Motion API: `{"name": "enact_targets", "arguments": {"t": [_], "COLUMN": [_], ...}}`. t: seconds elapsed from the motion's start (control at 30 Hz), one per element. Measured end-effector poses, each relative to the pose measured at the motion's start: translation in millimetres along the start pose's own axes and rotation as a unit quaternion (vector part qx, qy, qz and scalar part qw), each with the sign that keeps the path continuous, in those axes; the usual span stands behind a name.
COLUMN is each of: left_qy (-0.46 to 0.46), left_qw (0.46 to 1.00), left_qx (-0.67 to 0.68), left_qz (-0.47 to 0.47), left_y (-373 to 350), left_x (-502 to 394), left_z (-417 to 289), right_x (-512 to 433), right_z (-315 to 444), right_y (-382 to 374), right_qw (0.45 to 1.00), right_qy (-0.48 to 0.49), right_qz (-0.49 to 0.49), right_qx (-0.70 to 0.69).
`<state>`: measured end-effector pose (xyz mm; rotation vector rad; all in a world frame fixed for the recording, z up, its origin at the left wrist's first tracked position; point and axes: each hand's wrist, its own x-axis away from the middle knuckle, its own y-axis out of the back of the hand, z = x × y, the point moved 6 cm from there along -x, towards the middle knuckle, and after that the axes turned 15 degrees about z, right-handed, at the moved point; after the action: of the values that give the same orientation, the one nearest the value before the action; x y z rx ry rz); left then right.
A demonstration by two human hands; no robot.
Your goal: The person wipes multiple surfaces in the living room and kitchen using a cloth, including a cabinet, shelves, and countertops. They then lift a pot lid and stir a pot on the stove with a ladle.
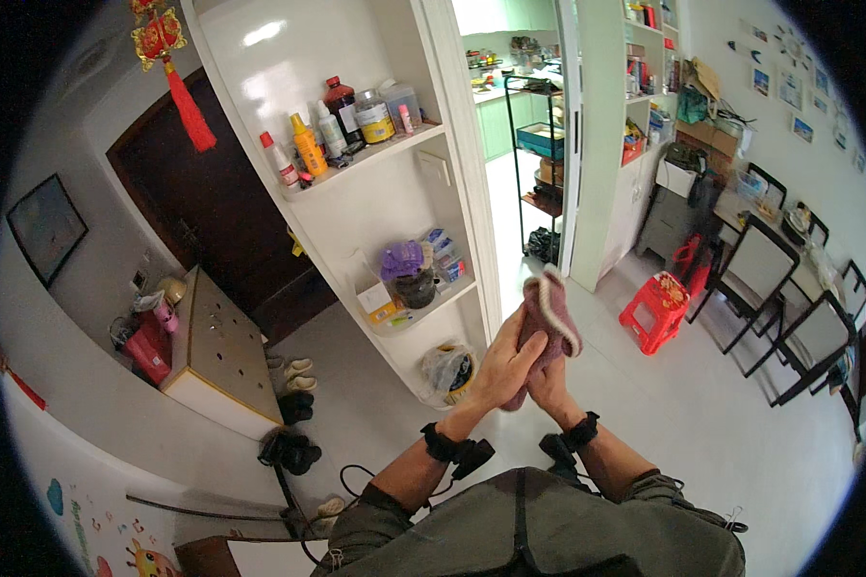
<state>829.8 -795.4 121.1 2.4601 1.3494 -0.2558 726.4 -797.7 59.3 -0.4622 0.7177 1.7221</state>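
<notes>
A folded, dusty-pink cloth [553,317] with a pale whipped edge is held up in front of me, over the light floor. My left hand [504,360] wraps its left side, with the thumb lying across the front. Behind and below it, my right hand [548,388] grips the lower part; the cloth and the left hand hide most of its fingers. A black strap with a dark device sits on each wrist.
A white shelf unit [469,216] with bottles and jars stands close on the left. A red plastic stool [655,311], dark-framed chairs [758,263] and a dining table are at right. Shoes [297,404] lie beside a shoe cabinet [224,353]. A black wire rack [541,144] stands by the doorway.
</notes>
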Motion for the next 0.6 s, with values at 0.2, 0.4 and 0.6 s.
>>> {"name": "enact_targets", "arguments": {"t": [0.2,0.4,0.6], "left_qy": [-0.133,-0.057,0.004], "left_qw": [0.939,0.924,0.874], "left_qx": [-0.303,-0.342,-0.405], "left_qz": [-0.091,-0.163,-0.268], "left_y": [34,71,115], "left_x": [-60,-126,-158], "left_z": [-35,-12,6], "right_x": [-109,-241,-347], "right_z": [-36,-99,-180], "right_y": [32,86,35], "right_qw": [0.98,0.99,0.978], "right_qy": [0.078,0.064,0.148], "right_qz": [-0.035,-0.072,0.108], "right_qx": [-0.179,-0.104,0.103]}}
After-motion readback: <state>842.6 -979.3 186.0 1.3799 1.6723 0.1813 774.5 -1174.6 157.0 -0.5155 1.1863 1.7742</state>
